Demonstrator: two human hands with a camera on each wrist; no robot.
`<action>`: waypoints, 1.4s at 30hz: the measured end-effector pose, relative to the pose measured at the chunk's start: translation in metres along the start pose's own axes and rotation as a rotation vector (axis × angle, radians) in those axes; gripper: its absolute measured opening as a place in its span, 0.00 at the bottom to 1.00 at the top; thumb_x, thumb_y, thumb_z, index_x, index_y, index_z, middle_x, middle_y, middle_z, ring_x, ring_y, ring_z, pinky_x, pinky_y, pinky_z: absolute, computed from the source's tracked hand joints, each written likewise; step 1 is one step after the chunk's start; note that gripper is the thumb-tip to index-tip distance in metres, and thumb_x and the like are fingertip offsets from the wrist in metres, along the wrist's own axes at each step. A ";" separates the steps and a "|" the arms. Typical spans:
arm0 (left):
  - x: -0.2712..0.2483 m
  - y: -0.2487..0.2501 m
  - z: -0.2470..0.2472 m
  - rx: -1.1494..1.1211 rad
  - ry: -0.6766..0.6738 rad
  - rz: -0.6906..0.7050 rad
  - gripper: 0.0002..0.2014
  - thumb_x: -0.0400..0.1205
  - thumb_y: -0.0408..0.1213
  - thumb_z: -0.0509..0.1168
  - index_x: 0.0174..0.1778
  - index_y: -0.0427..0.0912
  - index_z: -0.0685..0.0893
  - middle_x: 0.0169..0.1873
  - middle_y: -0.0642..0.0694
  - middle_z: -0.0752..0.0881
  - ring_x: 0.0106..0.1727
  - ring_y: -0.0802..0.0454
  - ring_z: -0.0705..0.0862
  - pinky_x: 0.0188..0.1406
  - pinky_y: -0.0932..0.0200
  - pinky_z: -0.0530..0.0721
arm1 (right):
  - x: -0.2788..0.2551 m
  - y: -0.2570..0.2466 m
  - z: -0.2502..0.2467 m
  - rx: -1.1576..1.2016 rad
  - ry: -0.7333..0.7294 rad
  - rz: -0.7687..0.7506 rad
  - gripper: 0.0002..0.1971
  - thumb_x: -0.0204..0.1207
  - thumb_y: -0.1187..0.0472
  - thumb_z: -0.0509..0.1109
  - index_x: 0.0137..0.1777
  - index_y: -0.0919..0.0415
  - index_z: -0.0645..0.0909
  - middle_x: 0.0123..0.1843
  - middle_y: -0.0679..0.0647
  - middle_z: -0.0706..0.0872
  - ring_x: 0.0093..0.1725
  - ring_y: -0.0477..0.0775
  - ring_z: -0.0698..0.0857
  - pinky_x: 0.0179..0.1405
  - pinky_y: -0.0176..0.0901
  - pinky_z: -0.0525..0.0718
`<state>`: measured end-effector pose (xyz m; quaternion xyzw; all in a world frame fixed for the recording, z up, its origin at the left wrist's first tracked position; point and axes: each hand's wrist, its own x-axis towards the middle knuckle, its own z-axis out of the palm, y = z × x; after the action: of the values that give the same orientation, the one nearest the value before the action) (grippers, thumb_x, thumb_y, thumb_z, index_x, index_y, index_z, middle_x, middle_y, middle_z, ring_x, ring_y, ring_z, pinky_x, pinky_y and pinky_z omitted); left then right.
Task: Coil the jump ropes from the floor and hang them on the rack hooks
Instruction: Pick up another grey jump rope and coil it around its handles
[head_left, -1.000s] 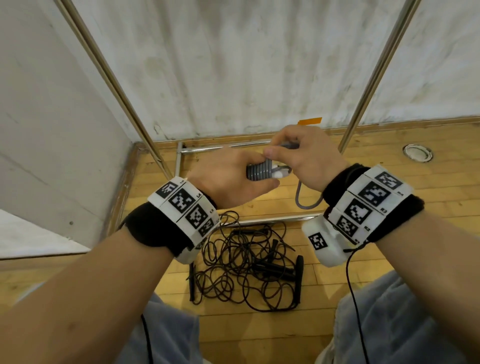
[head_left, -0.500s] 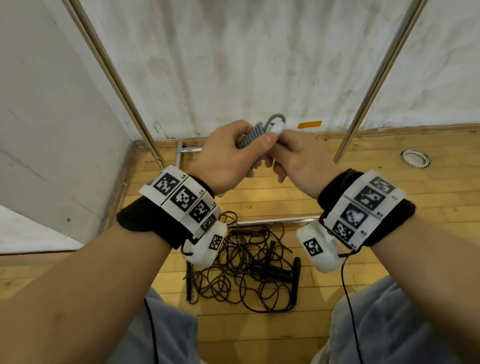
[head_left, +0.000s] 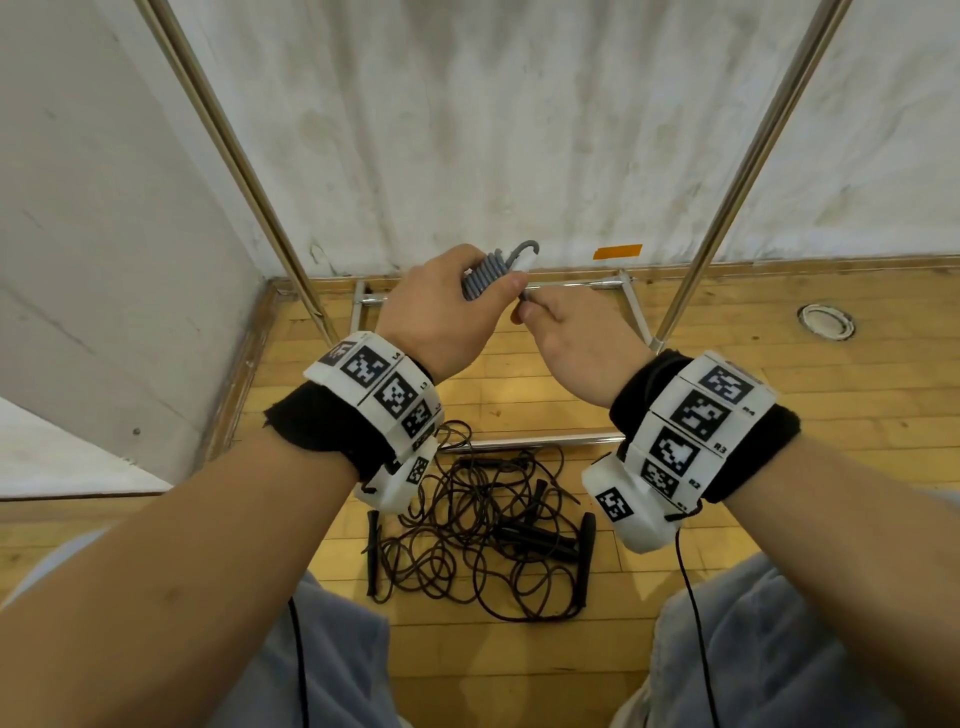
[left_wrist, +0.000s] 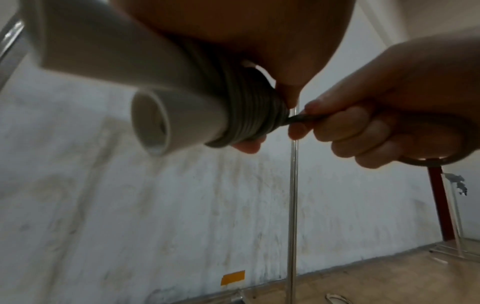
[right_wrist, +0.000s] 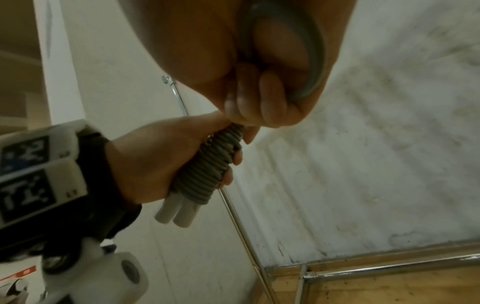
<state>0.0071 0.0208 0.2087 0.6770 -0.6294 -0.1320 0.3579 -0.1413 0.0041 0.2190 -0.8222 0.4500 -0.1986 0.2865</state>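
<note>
My left hand (head_left: 447, 306) grips a grey jump rope (head_left: 485, 275) wound tightly round its two white handles (right_wrist: 176, 211), held tilted in front of the wall. A short grey loop sticks out at the bundle's top. My right hand (head_left: 566, 332) pinches the rope's loose end (left_wrist: 301, 118) right beside the coil; the tail loops back through its palm (right_wrist: 311, 61). On the wooden floor below my wrists lies a tangled heap of black jump ropes (head_left: 483, 530) with black handles. The metal rack (head_left: 727, 171) stands against the wall; its hooks are out of view.
The rack's two chrome uprights (head_left: 244, 171) slant up on either side of my hands, its base bars (head_left: 524, 441) on the floor near the tangle. A wall corner is at the left. An orange tape strip (head_left: 617, 251) marks the wall. A round floor fitting (head_left: 826, 322) sits at right.
The wound bundle rose and tipped from level to tilted upward. My right hand moved from over the bundle's top to just under it, pulling the loose end taut beside the coil.
</note>
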 end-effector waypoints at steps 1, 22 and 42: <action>-0.001 0.000 0.003 0.003 -0.021 -0.015 0.15 0.79 0.61 0.61 0.44 0.53 0.78 0.28 0.53 0.81 0.31 0.55 0.81 0.27 0.56 0.73 | 0.000 0.001 0.000 -0.003 0.000 0.009 0.15 0.86 0.61 0.52 0.54 0.67 0.81 0.29 0.46 0.72 0.29 0.44 0.71 0.27 0.34 0.66; -0.008 0.014 -0.003 -0.147 -0.264 0.024 0.07 0.84 0.43 0.62 0.40 0.49 0.74 0.32 0.51 0.80 0.27 0.67 0.79 0.24 0.74 0.74 | 0.002 0.001 -0.010 0.159 -0.066 0.063 0.12 0.84 0.67 0.54 0.39 0.59 0.73 0.30 0.50 0.73 0.27 0.49 0.70 0.27 0.39 0.68; -0.011 0.022 0.011 -0.348 -0.083 -0.199 0.28 0.79 0.61 0.48 0.26 0.44 0.80 0.18 0.50 0.81 0.20 0.53 0.77 0.20 0.56 0.72 | -0.002 0.005 0.006 -0.020 0.107 0.002 0.11 0.85 0.62 0.55 0.51 0.62 0.79 0.30 0.44 0.72 0.29 0.42 0.70 0.30 0.39 0.64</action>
<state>-0.0184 0.0294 0.2126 0.6579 -0.5411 -0.3013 0.4286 -0.1419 0.0056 0.2108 -0.8128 0.4675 -0.2374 0.2538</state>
